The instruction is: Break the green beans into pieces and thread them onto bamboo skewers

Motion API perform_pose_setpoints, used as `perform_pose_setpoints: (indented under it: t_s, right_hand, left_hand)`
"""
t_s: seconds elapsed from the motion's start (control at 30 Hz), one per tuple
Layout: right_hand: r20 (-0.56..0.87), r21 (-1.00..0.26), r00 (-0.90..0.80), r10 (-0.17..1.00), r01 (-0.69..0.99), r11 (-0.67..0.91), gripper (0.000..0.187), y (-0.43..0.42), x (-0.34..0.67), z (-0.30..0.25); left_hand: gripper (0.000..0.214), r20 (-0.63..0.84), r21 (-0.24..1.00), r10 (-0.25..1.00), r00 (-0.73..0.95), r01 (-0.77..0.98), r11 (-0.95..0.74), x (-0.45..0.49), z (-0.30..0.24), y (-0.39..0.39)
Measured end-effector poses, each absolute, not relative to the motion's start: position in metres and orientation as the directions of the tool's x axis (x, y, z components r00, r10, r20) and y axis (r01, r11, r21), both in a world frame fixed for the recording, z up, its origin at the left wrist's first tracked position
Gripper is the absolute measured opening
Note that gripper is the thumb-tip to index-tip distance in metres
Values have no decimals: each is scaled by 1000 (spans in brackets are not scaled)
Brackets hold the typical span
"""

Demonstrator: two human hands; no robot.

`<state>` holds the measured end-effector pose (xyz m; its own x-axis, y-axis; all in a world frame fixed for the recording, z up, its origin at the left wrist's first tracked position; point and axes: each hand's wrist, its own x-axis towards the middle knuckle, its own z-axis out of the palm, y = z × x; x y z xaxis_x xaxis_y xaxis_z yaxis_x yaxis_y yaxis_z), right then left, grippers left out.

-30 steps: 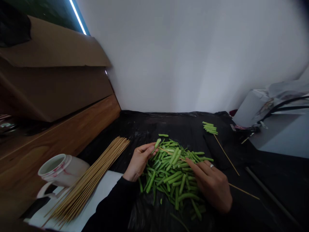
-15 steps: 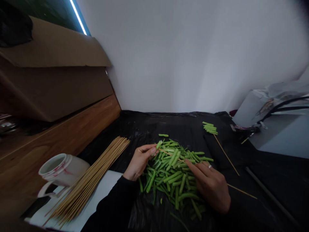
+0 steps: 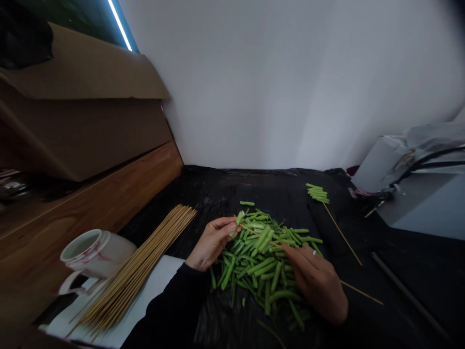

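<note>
My left hand [image 3: 214,241] pinches a short green bean piece [image 3: 240,217] between thumb and fingertips, at the left end of a bamboo skewer [image 3: 248,229]. My right hand [image 3: 317,276], with a ring on one finger, is closed around that skewer, whose other end sticks out behind the hand to the right. Farther along it, between my hands, a couple of cut bean pieces [image 3: 263,239] appear to sit side by side across the stick. Beneath both hands spreads a loose pile of cut green beans [image 3: 261,266].
A bundle of bamboo skewers [image 3: 145,264] lies on a white sheet [image 3: 165,271] beside a stained white mug [image 3: 114,249]. At the back right rests a skewer threaded with beans [image 3: 318,194] on the black plastic covering [image 3: 218,186]. A cardboard box [image 3: 109,126] stands left.
The free end of the skewer behind my right hand has dipped slightly down and left. My right hand has shifted a touch right, while my left keeps its pinch. The view has moved slightly.
</note>
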<state>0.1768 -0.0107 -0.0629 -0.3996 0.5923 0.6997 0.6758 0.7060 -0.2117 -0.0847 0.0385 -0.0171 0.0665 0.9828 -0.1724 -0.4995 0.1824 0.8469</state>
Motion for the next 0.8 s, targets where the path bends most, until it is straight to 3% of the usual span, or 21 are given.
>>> perform_pose_setpoints:
  t_s: [0.8]
  right_hand:
    - [689,-319,-359,630,630,708,38,-12,176,-64]
  left_hand:
    - [27,-162,824,976,147,-524,216,-80,-13,34]
